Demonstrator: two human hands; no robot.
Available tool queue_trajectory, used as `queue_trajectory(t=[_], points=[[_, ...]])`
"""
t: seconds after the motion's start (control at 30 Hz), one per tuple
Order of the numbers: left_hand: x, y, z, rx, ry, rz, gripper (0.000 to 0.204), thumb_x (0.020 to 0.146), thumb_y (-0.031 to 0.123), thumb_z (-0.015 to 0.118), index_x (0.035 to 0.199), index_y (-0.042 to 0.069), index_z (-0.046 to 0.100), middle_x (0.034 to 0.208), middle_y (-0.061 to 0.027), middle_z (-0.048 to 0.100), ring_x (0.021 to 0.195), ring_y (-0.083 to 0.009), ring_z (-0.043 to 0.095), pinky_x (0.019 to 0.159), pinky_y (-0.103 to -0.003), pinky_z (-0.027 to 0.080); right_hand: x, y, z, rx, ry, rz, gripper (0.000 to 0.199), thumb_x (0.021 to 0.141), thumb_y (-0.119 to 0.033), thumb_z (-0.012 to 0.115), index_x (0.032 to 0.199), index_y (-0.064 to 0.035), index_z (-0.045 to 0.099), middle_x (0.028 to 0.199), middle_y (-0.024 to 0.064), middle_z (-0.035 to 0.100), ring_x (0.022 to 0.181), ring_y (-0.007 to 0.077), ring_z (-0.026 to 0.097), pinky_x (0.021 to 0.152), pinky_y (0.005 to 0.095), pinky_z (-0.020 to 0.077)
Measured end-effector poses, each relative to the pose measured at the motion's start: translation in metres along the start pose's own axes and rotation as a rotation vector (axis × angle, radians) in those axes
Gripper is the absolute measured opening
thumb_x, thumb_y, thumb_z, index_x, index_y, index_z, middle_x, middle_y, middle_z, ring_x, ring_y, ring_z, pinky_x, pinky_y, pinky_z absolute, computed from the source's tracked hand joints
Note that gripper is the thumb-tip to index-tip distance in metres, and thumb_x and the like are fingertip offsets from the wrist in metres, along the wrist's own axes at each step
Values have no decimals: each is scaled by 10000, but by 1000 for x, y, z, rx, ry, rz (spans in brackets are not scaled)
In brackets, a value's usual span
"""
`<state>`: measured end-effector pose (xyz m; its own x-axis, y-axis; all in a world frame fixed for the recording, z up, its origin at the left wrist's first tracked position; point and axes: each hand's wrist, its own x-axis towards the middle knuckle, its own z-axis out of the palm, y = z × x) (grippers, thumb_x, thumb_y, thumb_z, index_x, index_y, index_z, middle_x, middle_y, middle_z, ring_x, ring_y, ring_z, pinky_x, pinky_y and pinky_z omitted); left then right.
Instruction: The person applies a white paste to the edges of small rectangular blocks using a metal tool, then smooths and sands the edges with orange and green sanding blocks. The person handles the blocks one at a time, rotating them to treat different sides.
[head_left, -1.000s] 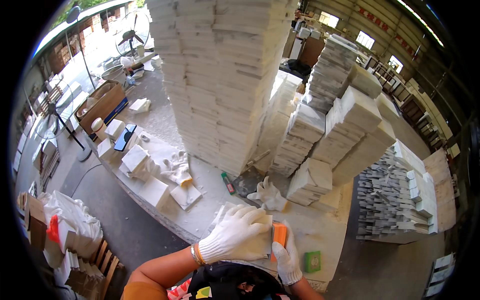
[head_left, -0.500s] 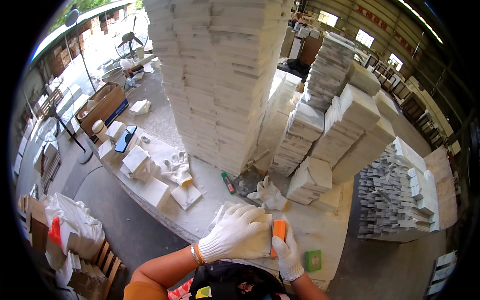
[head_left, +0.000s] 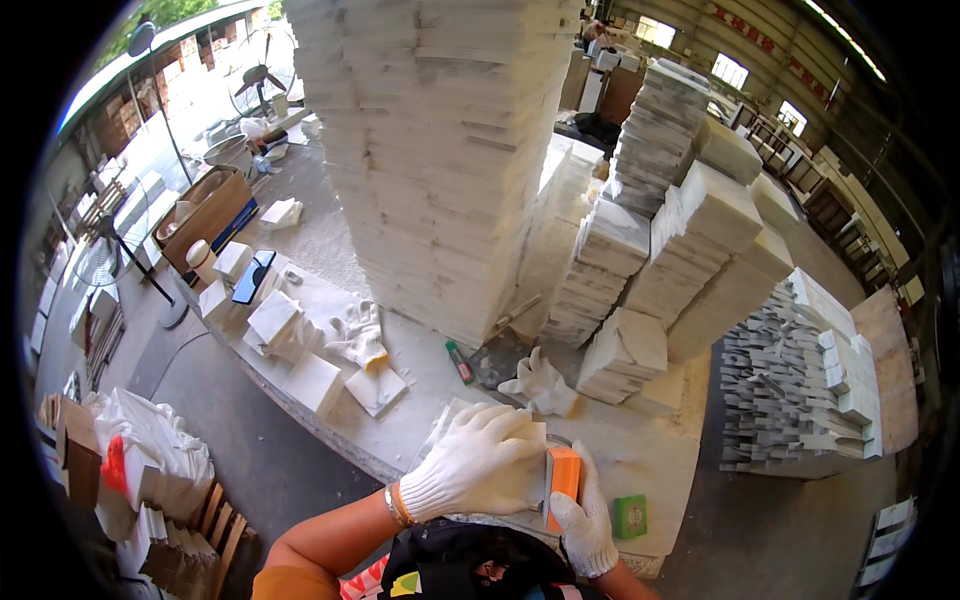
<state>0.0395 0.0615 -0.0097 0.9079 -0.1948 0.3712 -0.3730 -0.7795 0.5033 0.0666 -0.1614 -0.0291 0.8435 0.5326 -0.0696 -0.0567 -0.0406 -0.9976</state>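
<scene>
From where I stand, the white tile [head_left: 537, 484] on the bench [head_left: 650, 455] might slip or chip at its edge if the orange block [head_left: 566, 480] beside it were pushed harder than the palm steadies it. The gloved left hand [head_left: 480, 455] lies over the tile, fingers nearly together and slightly bent; the gloved right hand [head_left: 588, 518] grips the block, thumb in front, fingers along its right side.
</scene>
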Motion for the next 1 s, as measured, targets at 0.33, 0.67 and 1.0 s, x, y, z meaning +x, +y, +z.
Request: queue_trajectory(t=[0.33, 0.67, 1.0], points=[[-16, -14, 5, -45, 17, -20, 558, 651, 374, 817, 1120, 101, 691, 1218, -122, 612, 1178, -348, 587, 1013, -471, 451, 3, 13, 17, 200, -15, 131, 774, 992, -272, 590, 1594, 46, 223, 1527, 123, 414, 1400, 219, 402, 1184, 364, 308], [-26, -19, 8, -49, 30, -22, 576, 632, 369, 824, 1130, 117, 683, 1260, -127, 607, 1198, -346, 580, 1015, -475, 443, 12, 40, 19, 146, 19, 126, 896, 951, -365, 629, 1611, 24, 165, 1533, 158, 406, 1397, 264, 431, 1158, 406, 369], [-15, -18, 11, -41, 2, -50, 601, 609, 370, 835, 1129, 108, 685, 1246, -130, 610, 1184, -357, 590, 1017, -483, 443, 17, 36, 16, 199, 20, 105, 844, 966, -303, 616, 1608, 41, 189, 1549, 134, 405, 1425, 233, 389, 1193, 369, 302]])
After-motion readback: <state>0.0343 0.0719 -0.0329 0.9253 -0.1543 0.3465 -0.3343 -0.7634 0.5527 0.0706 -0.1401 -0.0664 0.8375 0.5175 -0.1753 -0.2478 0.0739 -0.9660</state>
